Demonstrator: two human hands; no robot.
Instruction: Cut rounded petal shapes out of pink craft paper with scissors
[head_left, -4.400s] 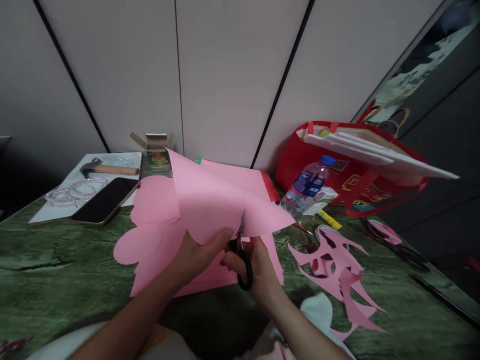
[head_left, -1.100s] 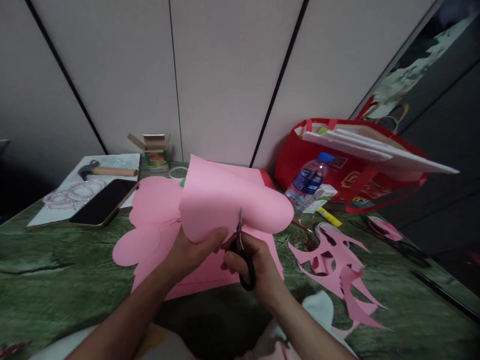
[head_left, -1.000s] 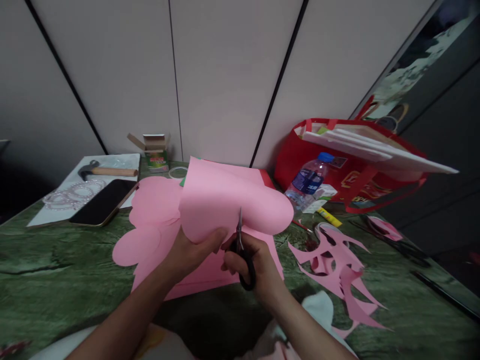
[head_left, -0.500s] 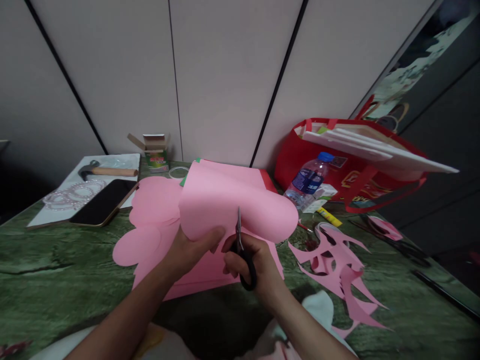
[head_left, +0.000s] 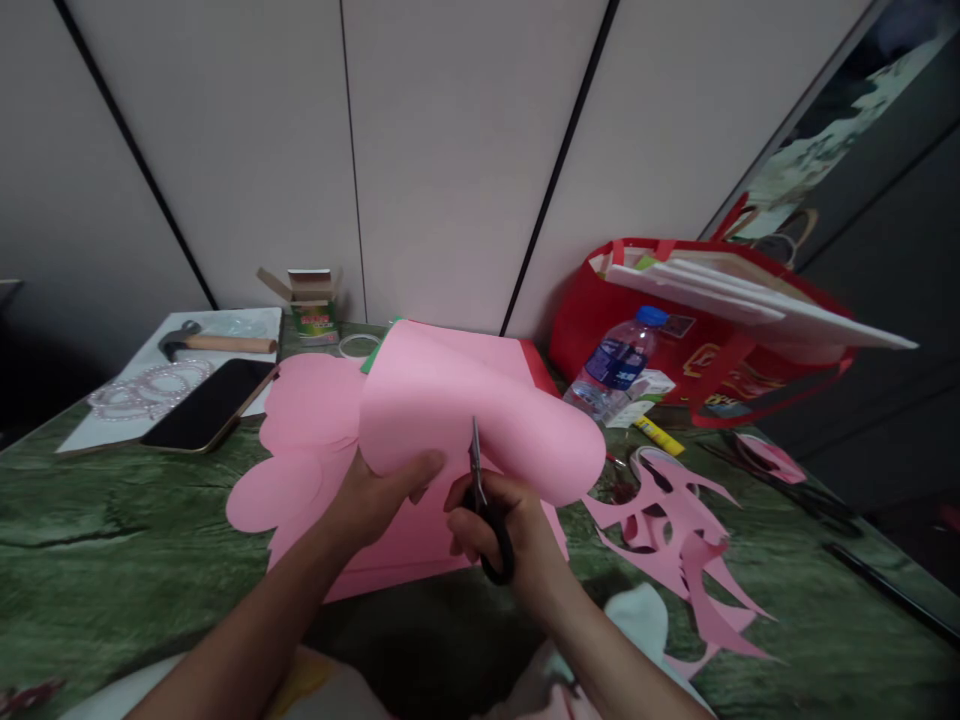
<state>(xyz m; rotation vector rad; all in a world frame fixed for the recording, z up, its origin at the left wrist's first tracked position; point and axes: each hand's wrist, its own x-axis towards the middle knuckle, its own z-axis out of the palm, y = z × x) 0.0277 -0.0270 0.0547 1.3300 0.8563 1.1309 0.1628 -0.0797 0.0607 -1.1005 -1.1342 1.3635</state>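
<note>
A pink sheet of paper (head_left: 427, 390) curls up in front of me, its right part bending over into a rounded flap. My left hand (head_left: 382, 500) pinches its lower left edge, thumb on top and the other fingers hidden beneath. Black-handled scissors (head_left: 493, 530) are in my right hand (head_left: 517, 530), with fingers through the loops. Their blades point away from me and lie at a cut in the sheet. Under it rest more pink sheets, and at the left are pink pieces with scalloped, rounded edges (head_left: 307, 400).
Pink offcuts (head_left: 690, 540) lie to the right. Behind them stand a water bottle (head_left: 615, 360) and a red bag (head_left: 585, 310) holding white boards. At the left are a phone (head_left: 210, 405), a hammer (head_left: 225, 343) and a small opened box (head_left: 313, 305).
The scissors have shifted slightly left in the sheet, and the blades look a little more closed. The paper's right flap has swung slightly right and down. My left hand still grips the edge.
</note>
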